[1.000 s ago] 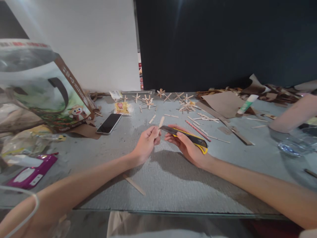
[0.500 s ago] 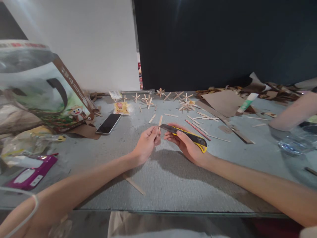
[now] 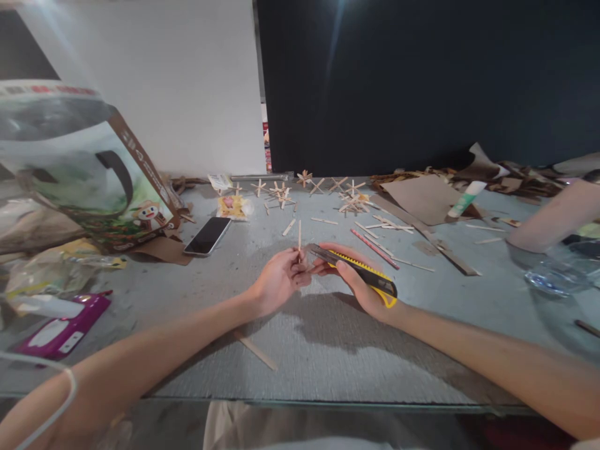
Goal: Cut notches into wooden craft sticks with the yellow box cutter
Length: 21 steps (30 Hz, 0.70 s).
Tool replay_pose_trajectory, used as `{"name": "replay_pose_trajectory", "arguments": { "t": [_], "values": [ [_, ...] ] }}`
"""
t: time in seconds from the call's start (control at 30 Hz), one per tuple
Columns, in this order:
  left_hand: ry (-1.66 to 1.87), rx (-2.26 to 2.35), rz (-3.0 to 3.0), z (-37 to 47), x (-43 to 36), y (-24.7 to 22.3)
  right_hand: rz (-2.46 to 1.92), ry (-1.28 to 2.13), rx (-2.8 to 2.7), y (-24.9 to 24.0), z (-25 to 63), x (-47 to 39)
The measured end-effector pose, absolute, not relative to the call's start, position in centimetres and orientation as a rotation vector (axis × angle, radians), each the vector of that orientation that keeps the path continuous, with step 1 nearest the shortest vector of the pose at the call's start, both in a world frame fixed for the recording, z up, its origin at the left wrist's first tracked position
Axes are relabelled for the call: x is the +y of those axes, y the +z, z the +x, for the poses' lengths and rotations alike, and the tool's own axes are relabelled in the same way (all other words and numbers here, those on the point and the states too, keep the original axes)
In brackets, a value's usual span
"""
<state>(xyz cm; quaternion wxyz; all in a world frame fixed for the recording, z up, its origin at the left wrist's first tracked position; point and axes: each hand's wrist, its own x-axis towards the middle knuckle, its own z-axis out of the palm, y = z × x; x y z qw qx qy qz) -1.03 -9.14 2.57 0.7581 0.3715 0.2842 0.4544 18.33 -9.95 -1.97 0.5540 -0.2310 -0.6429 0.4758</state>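
Observation:
Just left of the table's middle, my left hand (image 3: 282,280) is closed on a thin wooden stick (image 3: 300,235), which stands upright out of its fingers. My right hand (image 3: 360,282) grips a black and yellow utility knife (image 3: 359,269), its tip pointing left towards the stick and slightly apart from it. The right fingertips come close to the left fingers; whether they touch I cannot tell. Another flat wooden stick (image 3: 257,350) lies near the front edge by my left forearm. Beyond my hands lie loose sticks (image 3: 387,224) and a red patterned straw-like stick (image 3: 374,247).
Several star-shaped stick pieces (image 3: 280,195) lie at the back, near a yellow packet (image 3: 233,207). A phone (image 3: 208,236) and a large printed container (image 3: 107,181) are on the left, with a purple device (image 3: 65,326) in front. Cardboard (image 3: 417,195), a glue stick (image 3: 467,199) and a clear plastic item (image 3: 553,275) lie right.
The stick in my left hand has turned from leaning to upright, edge towards me. My right hand and the knife have shifted slightly down and right, away from the stick.

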Motion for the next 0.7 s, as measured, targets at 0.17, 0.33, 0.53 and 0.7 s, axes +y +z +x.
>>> {"name": "replay_pose_trajectory", "arguments": {
  "t": [0.17, 0.33, 0.53, 0.7],
  "values": [
    [0.934, 0.648, 0.802, -0.9, -9.0, 2.5, -0.569, 1.092, -1.526, -2.0, 18.4, -9.8],
    [0.913, 0.666, 0.939, -0.8, -9.0, 1.9, -0.588, 1.079, -1.527, -1.9, 18.5, -9.8],
    [0.844, 0.523, 1.228, -1.2, -9.2, 1.6, -0.624, 0.909, -1.631, -1.8, 18.7, -10.2],
    [0.837, 0.494, 1.289, -1.4, -9.1, 1.3, -0.567, 0.864, -1.636, -1.5, 18.6, -10.8]
  ]
}}
